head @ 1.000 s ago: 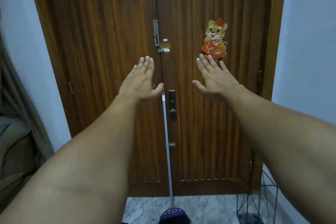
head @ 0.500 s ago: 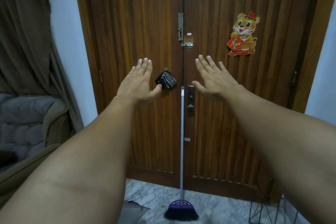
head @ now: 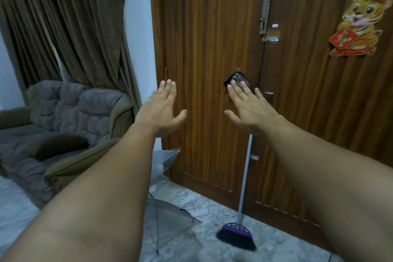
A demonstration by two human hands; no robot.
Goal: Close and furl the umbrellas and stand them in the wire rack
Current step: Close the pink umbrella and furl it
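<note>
Purple broom [head: 242,193] leaning on wooden door [head: 212,49], tiger decoration [head: 357,25], brown curtain [head: 63,23], grey sofa [head: 63,117]

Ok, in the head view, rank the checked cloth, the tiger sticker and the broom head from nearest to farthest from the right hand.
1. Checked cloth: on the door, just past the right hand's fingertips.
2. Tiger sticker: on the door, up and to the right.
3. Broom head: on the floor, well below the hand.
</note>
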